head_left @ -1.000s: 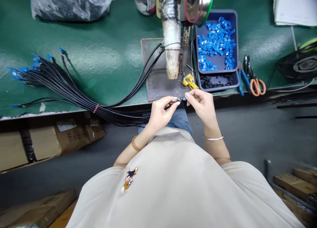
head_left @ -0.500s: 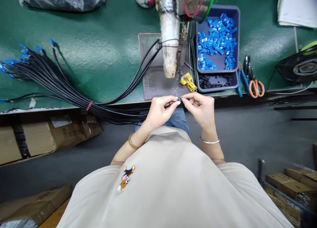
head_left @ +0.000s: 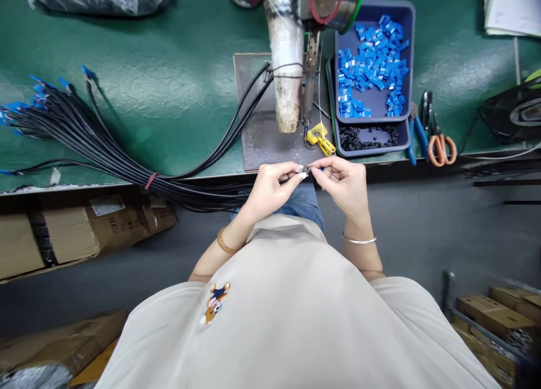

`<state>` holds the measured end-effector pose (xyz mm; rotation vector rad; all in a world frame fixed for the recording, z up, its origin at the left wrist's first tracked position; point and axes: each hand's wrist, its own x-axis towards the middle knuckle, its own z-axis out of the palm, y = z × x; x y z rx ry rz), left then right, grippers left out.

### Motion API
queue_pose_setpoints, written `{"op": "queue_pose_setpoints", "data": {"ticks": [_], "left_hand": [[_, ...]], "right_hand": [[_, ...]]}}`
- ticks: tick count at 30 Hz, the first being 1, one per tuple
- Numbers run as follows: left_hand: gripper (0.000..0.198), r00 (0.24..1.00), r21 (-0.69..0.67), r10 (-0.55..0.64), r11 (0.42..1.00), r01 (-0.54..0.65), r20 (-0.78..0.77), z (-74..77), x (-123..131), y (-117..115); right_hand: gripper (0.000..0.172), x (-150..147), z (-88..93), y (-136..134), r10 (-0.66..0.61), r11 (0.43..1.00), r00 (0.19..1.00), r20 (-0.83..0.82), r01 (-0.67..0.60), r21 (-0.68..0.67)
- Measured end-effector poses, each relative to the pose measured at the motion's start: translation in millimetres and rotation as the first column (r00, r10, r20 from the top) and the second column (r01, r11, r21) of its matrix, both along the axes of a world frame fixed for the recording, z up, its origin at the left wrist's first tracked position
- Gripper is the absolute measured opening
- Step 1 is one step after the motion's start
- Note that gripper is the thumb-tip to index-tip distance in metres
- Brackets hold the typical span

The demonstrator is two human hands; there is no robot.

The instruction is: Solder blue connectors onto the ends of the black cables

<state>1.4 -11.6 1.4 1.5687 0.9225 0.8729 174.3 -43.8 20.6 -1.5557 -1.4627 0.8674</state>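
My left hand [head_left: 273, 189] pinches the end of a black cable at the bench's front edge. My right hand [head_left: 344, 183] meets it fingertip to fingertip and grips a small blue connector, mostly hidden by the fingers. The cable runs left into a bundle of black cables [head_left: 97, 144] tied with a red band, with blue tips fanned out at the far left. A blue tray [head_left: 408, 51] of several blue connectors sits just behind my right hand.
A wrapped tool head [head_left: 289, 67] hangs over a grey metal plate [head_left: 262, 135]. A yellow clip [head_left: 321, 139], blue pliers [head_left: 418, 132] and orange scissors [head_left: 442, 146] lie near the green bench's front edge. Cardboard boxes [head_left: 67, 237] sit below.
My right fingers have closed in onto my left fingertips, hiding the blue connector that showed between them. The view shifted slightly.
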Motion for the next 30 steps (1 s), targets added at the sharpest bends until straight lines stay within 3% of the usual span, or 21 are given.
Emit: {"op": "queue_pose_setpoints", "data": {"ticks": [15, 30], "left_hand": [[0.020, 1.000, -0.014, -0.022, 1.000, 0.022, 0.002, -3.0, -0.9, 1.9], [0.023, 0.999, -0.043, -0.037, 0.998, 0.037, 0.006, -3.4, -1.3, 1.5]], "right_hand": [[0.013, 3.2, -0.9, 0.2, 0.035, 0.999, 0.997, 0.068, -0.035, 0.004], [0.012, 4.3, -3.8, 0.8, 0.050, 0.999, 0.998, 0.031, -0.050, -0.014]]}}
